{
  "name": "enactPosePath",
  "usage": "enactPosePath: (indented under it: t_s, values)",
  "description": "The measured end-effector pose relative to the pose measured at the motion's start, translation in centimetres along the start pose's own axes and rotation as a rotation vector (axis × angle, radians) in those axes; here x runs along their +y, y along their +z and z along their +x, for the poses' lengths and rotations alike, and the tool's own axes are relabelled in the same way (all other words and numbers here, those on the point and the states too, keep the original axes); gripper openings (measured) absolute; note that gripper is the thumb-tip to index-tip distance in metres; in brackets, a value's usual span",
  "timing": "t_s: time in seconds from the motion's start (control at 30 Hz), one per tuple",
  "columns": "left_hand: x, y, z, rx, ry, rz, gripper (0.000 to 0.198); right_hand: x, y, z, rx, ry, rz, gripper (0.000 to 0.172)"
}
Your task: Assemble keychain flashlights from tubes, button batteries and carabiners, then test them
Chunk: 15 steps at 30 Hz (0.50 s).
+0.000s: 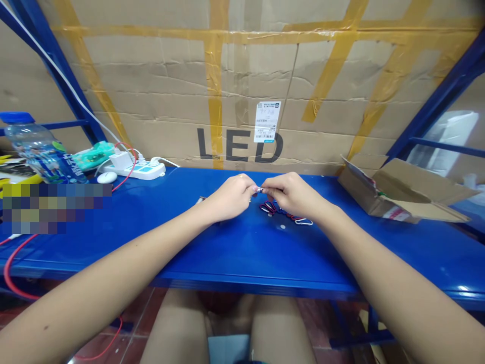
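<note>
Silver shows between the left hand (237, 196) and the right hand (291, 192) in the head view, where a small piece (259, 190) is held just above the table, near the middle of the frame. Each grip is narrow, thumb and fingers pinched on one end of the piece; it is so short that the fingertips hide most of it, and what it is cannot be told. Such a two-sided pinch probably keeps it steady and leaves either end free to be turned or pulled, while the forearms reach in from both lower corners, bringing the work out in front of the body. Coloured clips (269, 207) lie loosely grouped below the right hand, likely left there to be within easy reach; a pale dot (282, 227) sits just nearer the person. Another small item (200, 200) peeks out behind the left wrist, too covered to name. Glossy and blue, the table (235, 253) runs across the whole frame, with a flapped box (394, 210) towards its right end. On the left stand a bottle (43, 146) and a power strip (149, 170), plugs in place, with a red cord (11, 278) hanging over the front edge. Behind rises a big taped carton (170, 101) marked LED, between blue metal posts (71, 86); reddish tiles (132, 323) show below.
</note>
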State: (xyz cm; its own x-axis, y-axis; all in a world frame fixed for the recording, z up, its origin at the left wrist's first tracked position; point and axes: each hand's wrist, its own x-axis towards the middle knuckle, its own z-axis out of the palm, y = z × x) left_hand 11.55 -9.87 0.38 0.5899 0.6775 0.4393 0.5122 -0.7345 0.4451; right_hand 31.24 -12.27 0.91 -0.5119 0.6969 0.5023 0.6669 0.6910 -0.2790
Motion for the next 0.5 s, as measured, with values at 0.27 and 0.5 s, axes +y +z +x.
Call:
enactPosePath:
  t_s: [0.27,0.5]
  values:
    - [-0.06,0.19,-0.39,-0.082,-0.087,-0.098,0.024,0.27,0.47,-0.13,-0.049,-0.053,-0.046,0.023]
    - [-0.50,0.73,-0.69,0.007,0.074,-0.063,0.014,0.01,0.40,-0.20,-0.059,0.009,0.045,0.025]
